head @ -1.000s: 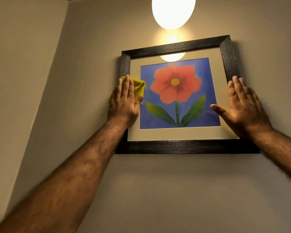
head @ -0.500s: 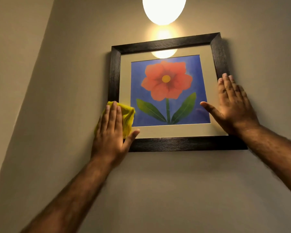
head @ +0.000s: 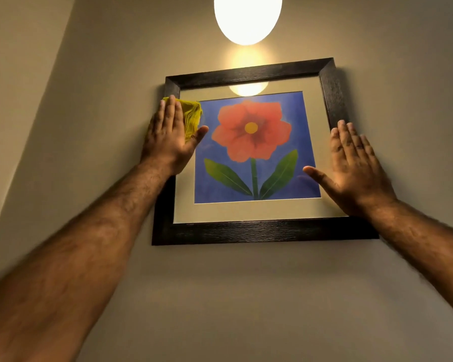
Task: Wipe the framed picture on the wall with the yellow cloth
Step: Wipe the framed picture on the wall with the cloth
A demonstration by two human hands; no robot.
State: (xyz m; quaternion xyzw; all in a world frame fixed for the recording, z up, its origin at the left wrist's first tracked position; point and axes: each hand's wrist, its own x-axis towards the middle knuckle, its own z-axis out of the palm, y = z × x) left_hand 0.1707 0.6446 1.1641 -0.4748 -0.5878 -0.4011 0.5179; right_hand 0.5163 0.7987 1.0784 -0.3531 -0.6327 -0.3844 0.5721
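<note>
A dark-framed picture [head: 262, 231] of a red flower on blue hangs on the beige wall. My left hand [head: 169, 138] lies flat over the frame's upper left side, pressing a folded yellow cloth [head: 192, 117] against the glass and mat. Part of the cloth is hidden under the palm. My right hand [head: 356, 165] rests flat with spread fingers on the frame's right side, thumb reaching onto the glass, holding nothing.
A glowing oval lamp [head: 247, 17] hangs just above the frame, and its reflection [head: 247, 88] shows in the glass. A wall corner [head: 37, 118] runs down on the left. Bare wall [head: 246, 296] lies below the frame.
My left hand with the cloth slid down the frame's left side to the lower corner, then back up to the upper left. The right hand stayed on the right side.
</note>
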